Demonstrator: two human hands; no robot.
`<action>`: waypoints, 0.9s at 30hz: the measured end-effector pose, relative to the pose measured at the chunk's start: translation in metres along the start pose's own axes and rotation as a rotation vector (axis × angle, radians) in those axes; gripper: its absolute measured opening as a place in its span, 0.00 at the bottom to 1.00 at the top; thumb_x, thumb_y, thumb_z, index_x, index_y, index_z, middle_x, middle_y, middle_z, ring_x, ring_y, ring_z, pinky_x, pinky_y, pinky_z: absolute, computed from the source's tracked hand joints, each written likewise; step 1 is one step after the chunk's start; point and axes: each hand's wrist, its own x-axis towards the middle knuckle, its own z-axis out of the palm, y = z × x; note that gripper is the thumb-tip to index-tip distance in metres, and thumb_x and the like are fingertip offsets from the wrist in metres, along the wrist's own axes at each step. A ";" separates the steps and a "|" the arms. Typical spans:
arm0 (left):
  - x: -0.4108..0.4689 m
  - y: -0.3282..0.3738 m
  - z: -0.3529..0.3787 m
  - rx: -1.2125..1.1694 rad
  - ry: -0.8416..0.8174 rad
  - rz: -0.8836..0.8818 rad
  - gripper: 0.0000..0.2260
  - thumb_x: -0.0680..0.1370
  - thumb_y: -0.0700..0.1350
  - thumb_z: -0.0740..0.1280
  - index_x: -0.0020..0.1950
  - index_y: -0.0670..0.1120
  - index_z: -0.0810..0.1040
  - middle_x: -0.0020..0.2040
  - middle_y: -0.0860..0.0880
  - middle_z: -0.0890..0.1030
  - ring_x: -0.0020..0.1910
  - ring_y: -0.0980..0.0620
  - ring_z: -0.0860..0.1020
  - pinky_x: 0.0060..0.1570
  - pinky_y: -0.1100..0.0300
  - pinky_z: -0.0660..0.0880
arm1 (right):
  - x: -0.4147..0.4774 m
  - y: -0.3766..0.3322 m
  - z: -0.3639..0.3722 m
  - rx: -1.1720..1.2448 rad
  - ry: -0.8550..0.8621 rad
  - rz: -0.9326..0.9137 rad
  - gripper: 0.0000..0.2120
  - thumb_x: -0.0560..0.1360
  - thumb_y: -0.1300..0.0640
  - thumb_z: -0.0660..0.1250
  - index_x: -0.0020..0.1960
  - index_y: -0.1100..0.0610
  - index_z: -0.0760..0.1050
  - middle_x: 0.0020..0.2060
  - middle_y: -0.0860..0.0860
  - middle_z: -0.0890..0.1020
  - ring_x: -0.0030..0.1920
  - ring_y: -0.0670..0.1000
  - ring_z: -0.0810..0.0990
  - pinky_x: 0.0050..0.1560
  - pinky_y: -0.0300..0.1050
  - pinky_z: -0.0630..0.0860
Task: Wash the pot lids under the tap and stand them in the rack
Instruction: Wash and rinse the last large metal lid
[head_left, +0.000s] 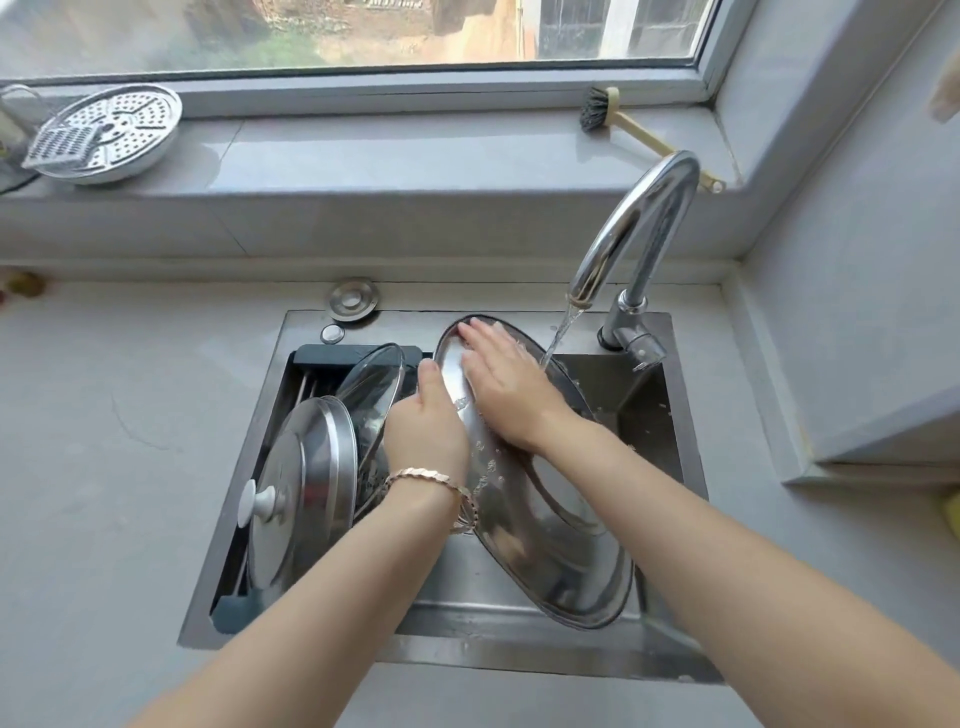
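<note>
Three lids | sink (649, 405): big lid (561, 545) tilted inside, far edge under running tap (639, 218); rack (353, 353): knob lid (306, 478), glass lid (371, 384) standing | left hand (426, 426) gripping rim, thumb on face, other fingers hidden; right hand (504, 384) flat on face, fingers spread | risk: wet steel, single-hand hold; possible slip onto racked lids

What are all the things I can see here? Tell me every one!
Big lid: one, silver, tilted in the sink.
Knob lid: one, silver, white knob, standing in the rack.
Glass lid: one, clear, in the rack behind it.
Tap: one, shiny, running, sink's right.
Brush: one, dark bristles, windowsill right.
Holey plate: one, silver, windowsill left.
Left hand: grips the big lid's rim.
Right hand: flat on the big lid.
</note>
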 end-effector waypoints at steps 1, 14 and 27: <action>0.002 0.001 0.000 -0.022 0.006 -0.004 0.25 0.81 0.53 0.50 0.37 0.38 0.75 0.34 0.46 0.74 0.42 0.46 0.70 0.41 0.60 0.61 | -0.007 -0.004 0.003 -0.018 0.005 -0.064 0.27 0.78 0.48 0.45 0.75 0.54 0.55 0.76 0.48 0.55 0.76 0.46 0.47 0.75 0.46 0.43; 0.002 0.005 -0.001 -0.051 0.056 -0.061 0.24 0.82 0.52 0.50 0.45 0.36 0.78 0.46 0.40 0.80 0.50 0.41 0.74 0.43 0.57 0.63 | -0.004 -0.011 0.009 -0.048 -0.007 -0.106 0.23 0.81 0.50 0.47 0.74 0.55 0.58 0.75 0.50 0.58 0.76 0.48 0.51 0.74 0.46 0.46; 0.019 0.003 -0.033 -0.116 0.241 -0.226 0.24 0.82 0.52 0.49 0.65 0.35 0.70 0.66 0.39 0.72 0.64 0.42 0.70 0.55 0.58 0.64 | -0.073 0.070 0.010 0.274 -0.004 0.236 0.23 0.82 0.52 0.46 0.76 0.55 0.49 0.75 0.43 0.49 0.75 0.42 0.45 0.71 0.36 0.41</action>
